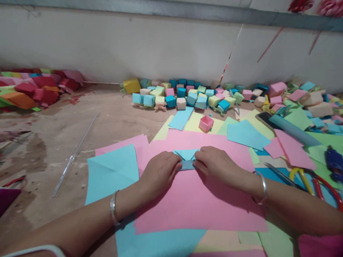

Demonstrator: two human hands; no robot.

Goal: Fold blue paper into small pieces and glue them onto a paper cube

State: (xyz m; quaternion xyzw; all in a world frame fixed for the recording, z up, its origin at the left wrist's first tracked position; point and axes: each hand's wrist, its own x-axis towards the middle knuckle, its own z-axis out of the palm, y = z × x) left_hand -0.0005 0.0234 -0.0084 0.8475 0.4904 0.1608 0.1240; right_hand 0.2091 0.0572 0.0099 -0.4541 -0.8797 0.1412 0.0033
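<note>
Between my two hands is a small folded piece of light blue paper (188, 165), its upper part showing slanting creased flaps. My left hand (162, 171) pinches its left end, fingers closed. On the opposite end, my right hand (214, 163) grips the fold the same way. Both hands rest over large pink paper sheets (171, 210). Beyond them stands a small open pink paper box (206, 124). A creased light blue square sheet (112, 169) lies left of my left hand. My fingertips hide the ends of the folded paper.
Several coloured paper cubes (181, 103) line the wall, with more paper pieces (308, 100) at right. Scissors (302, 178) and a dark blue tool (333, 160) lie right. A phone (265, 119) is partly covered. A clear stick (75, 157) lies left, near red paper shapes (45, 92).
</note>
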